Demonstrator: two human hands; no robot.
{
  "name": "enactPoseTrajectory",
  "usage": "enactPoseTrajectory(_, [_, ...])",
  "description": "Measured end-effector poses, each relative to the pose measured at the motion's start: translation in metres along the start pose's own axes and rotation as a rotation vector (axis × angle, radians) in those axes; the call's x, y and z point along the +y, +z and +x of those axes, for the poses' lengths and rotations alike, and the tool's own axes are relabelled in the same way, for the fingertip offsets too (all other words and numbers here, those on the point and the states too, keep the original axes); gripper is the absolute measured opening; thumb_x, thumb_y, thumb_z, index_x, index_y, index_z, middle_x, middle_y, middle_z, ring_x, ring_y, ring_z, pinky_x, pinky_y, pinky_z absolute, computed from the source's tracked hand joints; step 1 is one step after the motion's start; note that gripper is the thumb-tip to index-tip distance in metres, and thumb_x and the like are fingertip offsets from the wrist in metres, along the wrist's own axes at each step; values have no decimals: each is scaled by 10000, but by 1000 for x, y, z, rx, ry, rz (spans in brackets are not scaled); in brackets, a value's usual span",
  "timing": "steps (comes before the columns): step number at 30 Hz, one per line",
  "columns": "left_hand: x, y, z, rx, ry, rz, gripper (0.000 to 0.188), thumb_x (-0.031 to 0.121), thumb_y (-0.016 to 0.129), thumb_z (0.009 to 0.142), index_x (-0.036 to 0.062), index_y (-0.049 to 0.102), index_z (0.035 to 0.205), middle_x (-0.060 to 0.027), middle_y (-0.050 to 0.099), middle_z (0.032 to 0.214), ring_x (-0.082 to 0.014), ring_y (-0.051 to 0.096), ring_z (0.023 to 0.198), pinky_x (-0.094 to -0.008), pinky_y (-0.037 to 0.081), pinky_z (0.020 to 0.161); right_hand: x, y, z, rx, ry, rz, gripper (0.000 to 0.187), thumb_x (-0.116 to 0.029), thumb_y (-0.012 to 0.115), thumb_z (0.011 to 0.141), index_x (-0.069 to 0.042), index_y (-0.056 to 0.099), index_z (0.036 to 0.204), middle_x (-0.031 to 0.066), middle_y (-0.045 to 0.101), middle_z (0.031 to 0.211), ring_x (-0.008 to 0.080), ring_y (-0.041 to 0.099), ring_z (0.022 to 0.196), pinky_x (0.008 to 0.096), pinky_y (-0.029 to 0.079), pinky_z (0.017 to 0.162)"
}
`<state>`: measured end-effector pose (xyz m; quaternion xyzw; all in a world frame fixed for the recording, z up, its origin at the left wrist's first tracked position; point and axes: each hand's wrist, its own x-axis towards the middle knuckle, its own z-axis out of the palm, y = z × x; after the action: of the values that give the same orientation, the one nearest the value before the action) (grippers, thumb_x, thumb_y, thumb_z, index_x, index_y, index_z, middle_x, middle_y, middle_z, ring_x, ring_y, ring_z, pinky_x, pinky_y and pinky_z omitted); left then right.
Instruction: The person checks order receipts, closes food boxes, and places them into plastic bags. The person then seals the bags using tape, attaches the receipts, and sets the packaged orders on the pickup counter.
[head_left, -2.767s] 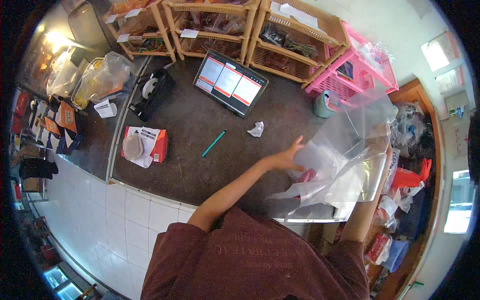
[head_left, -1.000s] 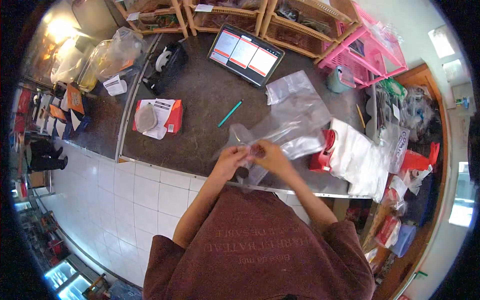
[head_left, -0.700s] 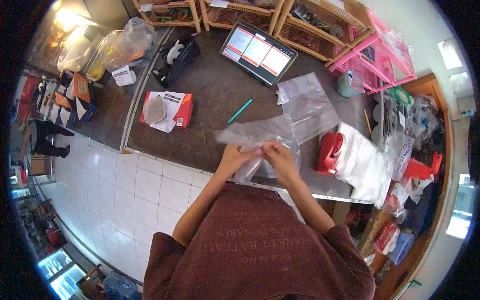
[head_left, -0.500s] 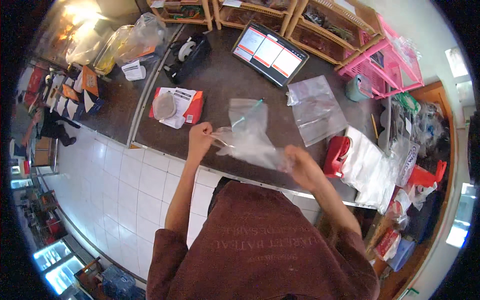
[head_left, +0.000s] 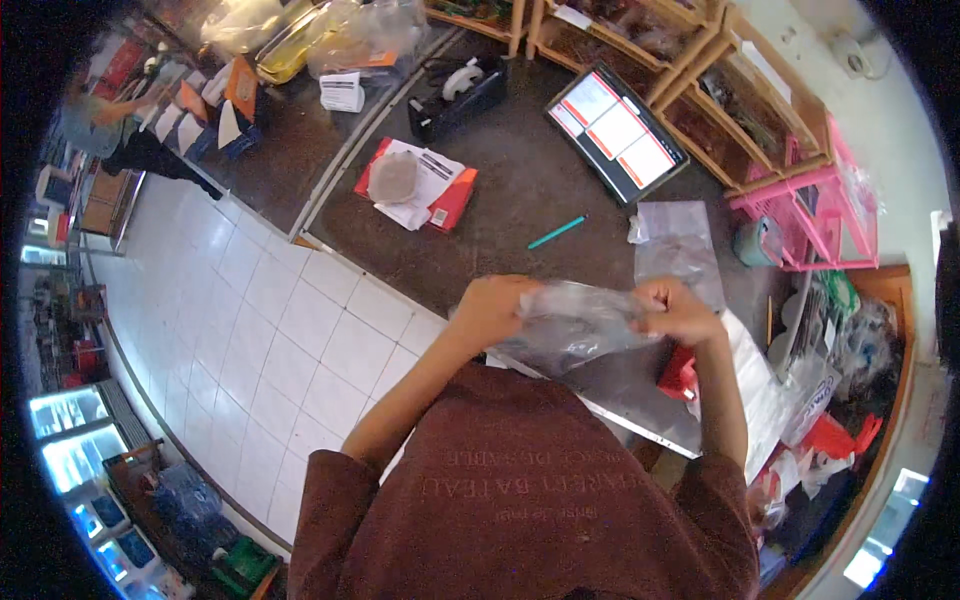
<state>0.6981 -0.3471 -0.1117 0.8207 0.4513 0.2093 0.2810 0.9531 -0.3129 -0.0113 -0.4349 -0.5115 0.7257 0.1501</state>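
Dark table [head_left: 500, 245] extended beneath a clear plastic bag [head_left: 580, 322], judged light, limp and slippery; left grip [head_left: 497, 308] and right grip [head_left: 682, 310] pinched its opposite ends, likely the best holds.

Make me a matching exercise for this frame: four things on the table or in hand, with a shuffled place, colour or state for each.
Things
1. Nearer clear bag
2. Pen
3. Tablet
4. Round tub

Descriptions
A. Screen lit
B. Atop white paper on a red packet
C. Held between left hand and right hand
D. Thin and teal

Pairs: 1-C, 2-D, 3-A, 4-B
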Motion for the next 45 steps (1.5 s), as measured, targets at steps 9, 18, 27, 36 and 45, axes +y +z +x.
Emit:
enactPoseTrajectory(9, [-21,50,-17,61,-538,-384,573,37,471,697,91,237,1218,-266,552,788,-408,537,749,-461,416,655,-38,119,227,318,-785,-1197,775,-390,699,571,-180,347,1228,215,371,1162,369,324,1105,426,295,920])
enactPoseTrajectory(18, [-52,58,-49,235,-257,-736,520,-33,463,707,88,270,1175,-205,545,920,-370,550,826,-409,429,677,21,102,299,272,-782,-1160,831,-315,743,487,-276,355,1220,167,414,1078,344,379,1042,474,341,818])
enactPoseTrajectory(27, [-59,57,-49,228,-129,-709,347,33,529,683,54,413,1009,-146,506,941,-312,503,880,-355,391,760,47,-14,272,532,-535,-926,750,-223,710,547,-213,370,1215,117,411,1169,332,376,1055,426,323,878])
enactPoseTrajectory(36, [-68,72,-64,302,-366,-641,223,110,578,688,14,499,873,-154,531,850,-298,524,806,-365,403,688,24,25,286,417,-426,-1228,997,-459,715,500,-181,190,1301,293,190,1268,458,212,1157,536,195,932])
enactPoseTrajectory(45, [-87,73,-60,283,-672,-1014,245,266,521,814,53,545,932,-29,561,770,-119,510,670,-276,423,604,-10,120,314,423,-269,-1301,1009,-354,758,429,-226,224,1276,217,353,1039,392,400,938,554,304,796])
